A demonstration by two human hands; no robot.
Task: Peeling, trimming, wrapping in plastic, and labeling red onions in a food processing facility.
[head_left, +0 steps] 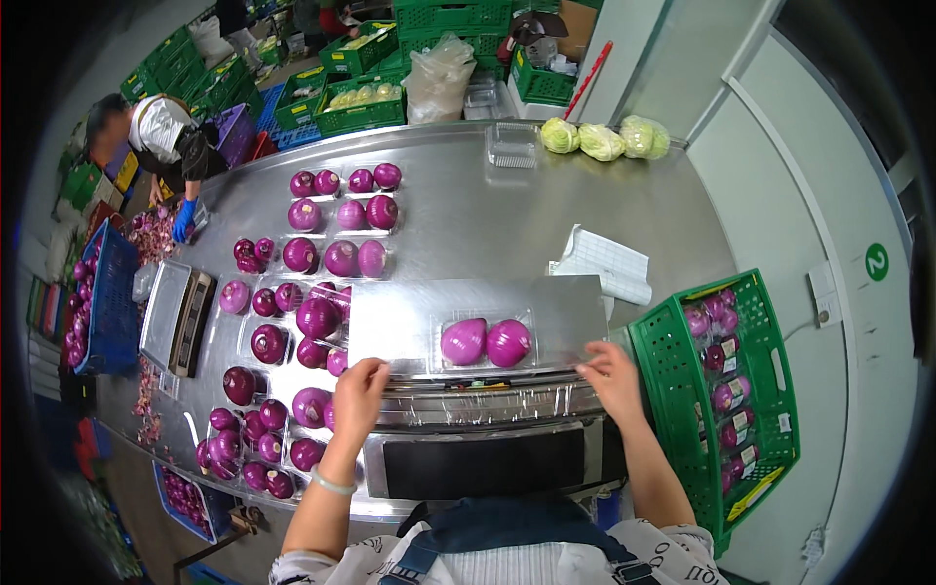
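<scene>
A clear plastic tray (530, 324) with two red onions (487, 342) in it rests on the flat metal plate of a film wrapping machine (575, 302). Clear plastic film (478, 402) stretches across the machine's front, between my hands. My left hand (361, 392) is closed in a pinch at the film's left end, by the plate's front left corner. At the right end, my right hand (610, 376) also pinches the film, its fingers curled. The tray sits between both hands, just beyond the film's edge, and neither hand touches it.
Several trays of red onions (300, 255) cover the left of the steel table (439, 214), near a scale (177, 317). A green crate (673, 390) with packed onions stands right, beside a label sheet (604, 261). Cabbages (601, 142) lie far back. A blue-gloved person (168, 146) works far left.
</scene>
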